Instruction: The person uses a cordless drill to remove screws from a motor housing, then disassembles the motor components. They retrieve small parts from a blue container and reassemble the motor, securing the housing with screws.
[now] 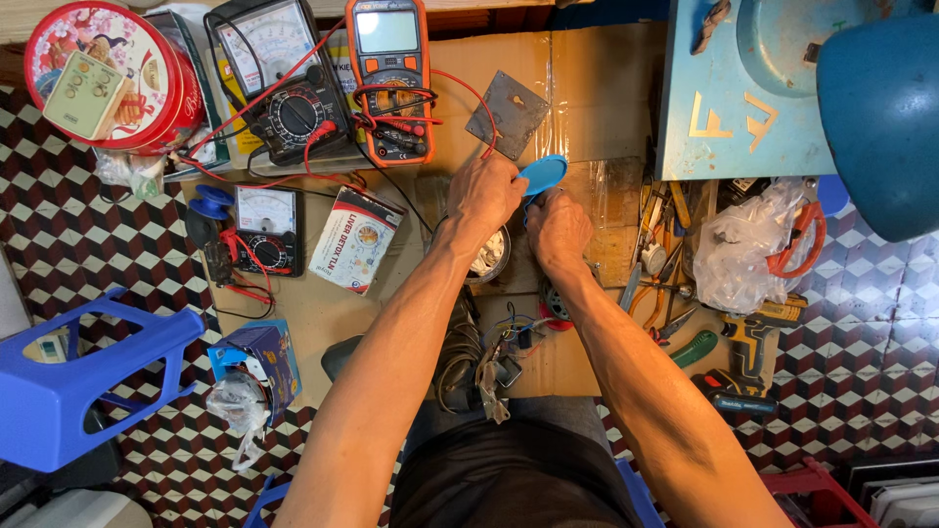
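Both hands (523, 210) w/ upright blue disc (543, 176)

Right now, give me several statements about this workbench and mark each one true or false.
1. Both hands, the left hand and the right hand, are on a round blue part. True.
2. The orange meter lies in the person's lap. False: it lies at the far side of the cardboard, beyond the hands.
3. A yellow drill lies to the right of the person's right arm. True.
4. The round red tin stands at the far right. False: it is at the far left.
5. A grey metal plate lies just beyond the hands. True.
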The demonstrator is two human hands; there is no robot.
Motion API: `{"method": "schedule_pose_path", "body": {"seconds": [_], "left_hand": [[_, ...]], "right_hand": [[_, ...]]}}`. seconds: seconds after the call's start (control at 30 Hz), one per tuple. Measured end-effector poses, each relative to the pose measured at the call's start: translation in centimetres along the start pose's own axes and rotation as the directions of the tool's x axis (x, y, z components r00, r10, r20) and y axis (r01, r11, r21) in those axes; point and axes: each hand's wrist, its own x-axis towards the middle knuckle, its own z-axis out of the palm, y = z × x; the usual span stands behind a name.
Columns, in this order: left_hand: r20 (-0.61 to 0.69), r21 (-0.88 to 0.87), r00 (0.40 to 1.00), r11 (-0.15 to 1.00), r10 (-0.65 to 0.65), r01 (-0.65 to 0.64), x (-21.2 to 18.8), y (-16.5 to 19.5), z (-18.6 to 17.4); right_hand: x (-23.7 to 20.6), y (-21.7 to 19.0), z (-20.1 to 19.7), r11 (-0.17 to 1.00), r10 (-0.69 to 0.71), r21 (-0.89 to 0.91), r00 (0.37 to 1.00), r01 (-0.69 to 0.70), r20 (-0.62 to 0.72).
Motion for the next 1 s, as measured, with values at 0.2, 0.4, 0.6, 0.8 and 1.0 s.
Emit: {"method": "schedule_pose_path", "body": {"seconds": [0.2,0.4,0.6,0.8,1.0], "left_hand": [[0.016,0.0,1.0,1.0,-0.006,0.006,0.0,0.0,-0.1],[0.007,-0.03,1.0,1.0,-0.006,0.006,0.0,-0.1,-0.1],[0.016,-0.015,1.0,1.0,0.01,-0.01,0.0,0.1,-0.2],[-0.155,-0.133,0.965,0.963,0.212,-0.233,-1.7,1.3,-2.6],[-0.048,-0.379,0.999,0.925,0.009,-0.026,-8.6,3.9,-4.8]], "right_hand": [[-0.1,-0.1,0.0,1.0,-0.011,0.014,0.999,0.011,-0.034],[-0.1,-0.3,-1.2,1.0,0.002,0.021,1.0,-0.003,0.013],[-0.4,-2.2,-4.1,0.988,0.105,0.108,0.992,-0.112,0.071],[-3.6,-3.8,-10.1,0.915,0.042,0.398,0.997,-0.065,0.067],[-7.6,-4.0,-13.1,0.489,0.069,0.841,0.972,-0.231,0.226]]}}
